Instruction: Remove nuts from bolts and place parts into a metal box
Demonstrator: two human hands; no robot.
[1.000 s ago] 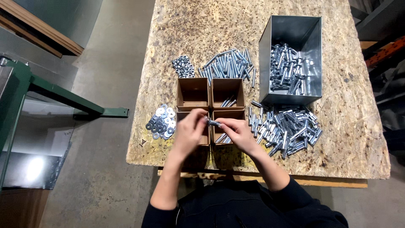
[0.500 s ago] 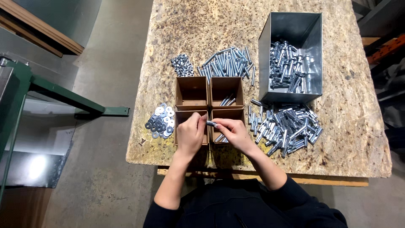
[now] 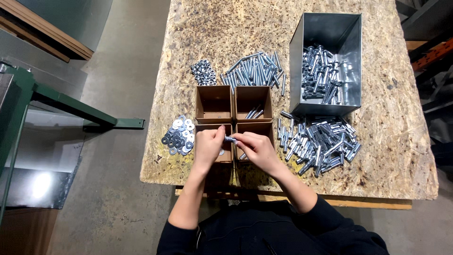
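Hands: a small silver bolt (image 3: 230, 139) is pinched between the left hand (image 3: 208, 146) and the right hand (image 3: 255, 148), fingertips of both closed on it from either side, above the seam between the two near cardboard boxes.
Near boxes: the near left box (image 3: 226, 156) and the near right box (image 3: 257, 128) are largely hidden under the hands; their contents cannot be made out beyond a glint of metal.
Step in hand: judged to be a fitting of small hardware onto the bolt; it would be done best with the bolt kept level over the boxes, so that anything dropped is caught in cardboard and not lost off the table edge (image 3: 292, 194), which lies just below the wrists.
Left flank: a heap of washers (image 3: 178, 135) is spread just beside the left hand, near the table's left edge, where little room is left.
Right flank: a loose pile of anchor sleeves (image 3: 318, 141) lies near the right hand.
Far boxes: the far left box (image 3: 213, 104) appears almost empty; a few bolts are seen in the far right box (image 3: 254, 103).
Beyond: nuts (image 3: 203, 72) and long bolts (image 3: 255, 71) are heaped behind the boxes, and a metal bin (image 3: 326, 63) stands on the right.
Open room: bare board is left at the far end.
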